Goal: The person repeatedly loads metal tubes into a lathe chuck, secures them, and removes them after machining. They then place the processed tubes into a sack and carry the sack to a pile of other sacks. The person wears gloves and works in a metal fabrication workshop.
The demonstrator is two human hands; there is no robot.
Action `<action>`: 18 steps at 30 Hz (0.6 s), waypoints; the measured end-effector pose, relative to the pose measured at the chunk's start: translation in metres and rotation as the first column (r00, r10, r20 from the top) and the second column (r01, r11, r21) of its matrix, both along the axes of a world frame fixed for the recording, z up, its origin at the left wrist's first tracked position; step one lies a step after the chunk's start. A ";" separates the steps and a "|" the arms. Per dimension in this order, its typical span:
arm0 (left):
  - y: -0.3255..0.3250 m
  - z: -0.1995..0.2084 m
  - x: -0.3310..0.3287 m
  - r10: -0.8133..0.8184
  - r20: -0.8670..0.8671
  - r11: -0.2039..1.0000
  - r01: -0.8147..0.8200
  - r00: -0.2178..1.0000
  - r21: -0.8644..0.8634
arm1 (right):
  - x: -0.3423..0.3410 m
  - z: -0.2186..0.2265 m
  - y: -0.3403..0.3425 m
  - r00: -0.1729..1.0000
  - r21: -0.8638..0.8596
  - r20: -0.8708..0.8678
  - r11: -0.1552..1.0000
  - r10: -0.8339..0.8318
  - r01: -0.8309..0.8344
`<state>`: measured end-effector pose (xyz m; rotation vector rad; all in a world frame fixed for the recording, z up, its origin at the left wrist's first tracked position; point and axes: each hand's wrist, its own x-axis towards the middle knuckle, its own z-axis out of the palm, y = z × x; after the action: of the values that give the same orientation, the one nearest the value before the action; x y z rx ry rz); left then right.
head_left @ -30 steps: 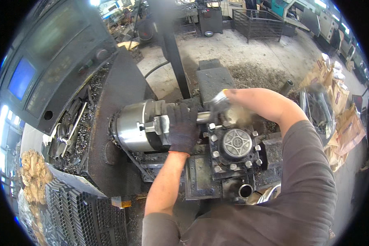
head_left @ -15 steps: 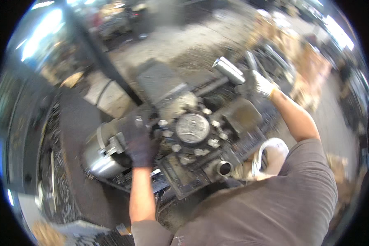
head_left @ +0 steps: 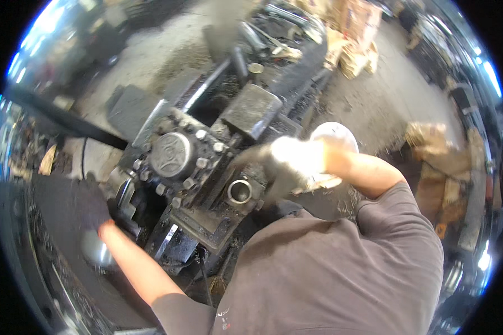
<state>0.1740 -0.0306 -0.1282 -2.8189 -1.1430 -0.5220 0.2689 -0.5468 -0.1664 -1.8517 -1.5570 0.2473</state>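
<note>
Right hand (head_left: 289,163) has swung in beside the hollow cylinder (head_left: 240,192); blurred, can't tell opening or hold. Left hand (head_left: 90,207) near chuck (head_left: 96,250), likewise unclear. Risk: hurried reach could rap knuckles on toolpost bolts (head_left: 218,147).

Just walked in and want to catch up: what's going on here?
Someone is working at a metal machine. The dark-gloved left hand is by the shiny chuck; the blurred, white-gloved right hand is near an open-ended tube. Whether either holds anything is unclear. The bolted tool post sits between them.
</note>
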 end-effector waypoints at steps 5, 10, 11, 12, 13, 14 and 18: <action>-0.035 0.011 -0.031 -0.199 0.427 0.970 0.114 0.882 0.216 | -0.042 0.056 0.108 0.977 -0.277 0.018 0.940 0.213 -0.200; -0.145 -0.065 -0.163 -0.142 0.586 0.961 0.254 0.798 -0.113 | 0.045 0.147 0.136 0.944 0.064 -0.011 0.943 0.329 -0.327; -0.160 -0.088 -0.183 -0.060 0.553 0.935 0.240 0.831 -0.260 | 0.069 0.160 0.157 0.923 0.003 0.179 0.938 0.339 -0.346; -0.170 -0.111 -0.204 0.186 0.626 0.774 0.279 0.758 -0.568 | 0.086 0.162 0.186 0.918 -0.155 0.301 0.963 0.258 -0.220; -0.179 -0.135 -0.224 0.410 0.615 0.517 0.384 0.674 -0.765 | 0.099 0.157 0.218 0.882 -0.249 0.430 0.965 0.192 -0.089; -0.181 -0.158 -0.241 0.677 0.525 0.402 0.339 0.515 -0.851 | 0.112 0.148 0.249 0.821 -0.296 0.547 0.955 0.164 0.006; -0.188 -0.213 -0.343 0.893 0.437 0.449 0.304 -0.110 -0.840 | 0.140 0.063 0.318 0.739 -0.488 0.631 0.861 0.235 0.143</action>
<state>-0.1686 -0.2188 -0.3416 -1.3546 -2.9727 -2.9499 0.4090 -0.2283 -0.1029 -2.5069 -2.1955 -0.0181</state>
